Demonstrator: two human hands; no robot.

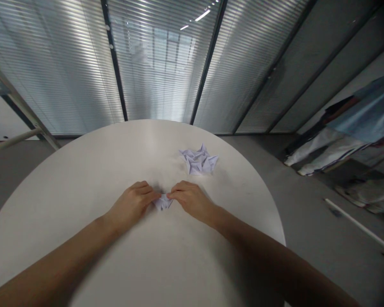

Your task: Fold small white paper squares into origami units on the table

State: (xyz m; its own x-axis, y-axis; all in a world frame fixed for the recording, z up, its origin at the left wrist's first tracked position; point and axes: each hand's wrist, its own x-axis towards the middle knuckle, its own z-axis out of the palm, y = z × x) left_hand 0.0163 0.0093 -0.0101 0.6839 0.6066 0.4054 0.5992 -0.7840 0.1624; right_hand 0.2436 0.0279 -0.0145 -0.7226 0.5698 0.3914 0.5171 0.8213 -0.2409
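A small folded white paper (163, 202) is held between my two hands, low over the middle of the round table. My left hand (135, 199) pinches its left edge with thumb and fingers. On the other side, my right hand (192, 198) grips the right edge the same way. Behind my right hand, a group of folded white paper pieces (199, 160) with pointed tips rests on the table.
The round white table (141, 145) fills the middle of the view. Beyond it are glass panels with blinds (160, 72). A metal frame (22, 106) stands at the left. At the right, a person in light trousers (333, 149) stands on the grey floor.
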